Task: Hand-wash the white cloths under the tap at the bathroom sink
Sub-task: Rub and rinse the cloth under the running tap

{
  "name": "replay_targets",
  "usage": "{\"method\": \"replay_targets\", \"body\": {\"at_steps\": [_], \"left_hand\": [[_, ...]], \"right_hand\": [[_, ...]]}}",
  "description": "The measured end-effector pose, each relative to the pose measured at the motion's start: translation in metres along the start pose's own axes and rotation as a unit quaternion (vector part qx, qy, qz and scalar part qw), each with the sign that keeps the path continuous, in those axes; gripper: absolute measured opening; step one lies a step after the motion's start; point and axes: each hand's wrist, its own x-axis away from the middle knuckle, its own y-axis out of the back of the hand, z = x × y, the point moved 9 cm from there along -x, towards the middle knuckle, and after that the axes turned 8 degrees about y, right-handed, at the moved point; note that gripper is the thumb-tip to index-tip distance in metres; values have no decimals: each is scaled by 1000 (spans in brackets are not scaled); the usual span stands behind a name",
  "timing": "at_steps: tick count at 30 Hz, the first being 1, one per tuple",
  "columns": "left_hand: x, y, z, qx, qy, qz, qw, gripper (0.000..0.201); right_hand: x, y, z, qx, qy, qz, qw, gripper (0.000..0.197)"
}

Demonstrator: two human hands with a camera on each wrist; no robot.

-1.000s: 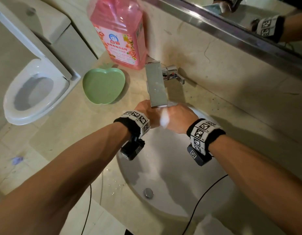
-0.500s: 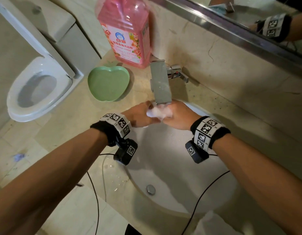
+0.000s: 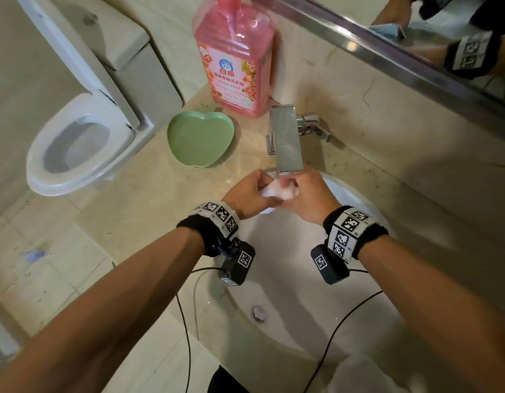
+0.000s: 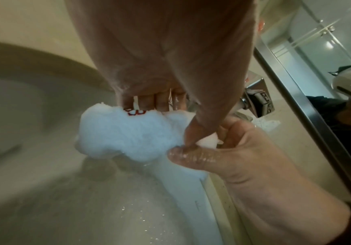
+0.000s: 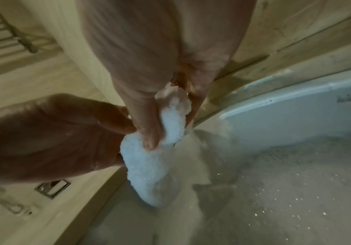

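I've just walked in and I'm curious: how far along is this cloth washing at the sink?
Midway, it seems. Done: the fluffy white cloth is already soaked and bunched up. In hand: the left hand and right hand both grip it just beneath the square chrome tap, above the white oval basin. Left: wringing and setting it aside; no other cloths are in view.

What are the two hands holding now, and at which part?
Both hold one bunched white cloth below the tap: left hand grips its left side, right hand pinches its right end.
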Motion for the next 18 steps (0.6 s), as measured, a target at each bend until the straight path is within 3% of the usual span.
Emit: {"method": "replay_targets", "body": {"at_steps": [8, 12, 14, 18], "left_hand": [[-17, -19, -38, -11, -47, 22, 999, 77], [-21, -40, -56, -85, -37, 89, 992, 45], [-27, -36, -55, -85, -39, 76, 993, 26], [-25, -20, -55, -24, -46, 36, 998, 35]], "right_hand": [[15, 31, -20, 26, 17, -52, 998, 61], [23, 39, -35, 38, 2, -43, 998, 43], [27, 40, -43, 29, -12, -33, 999, 36], [28, 41, -59, -20, -57, -23, 998, 37]]}}
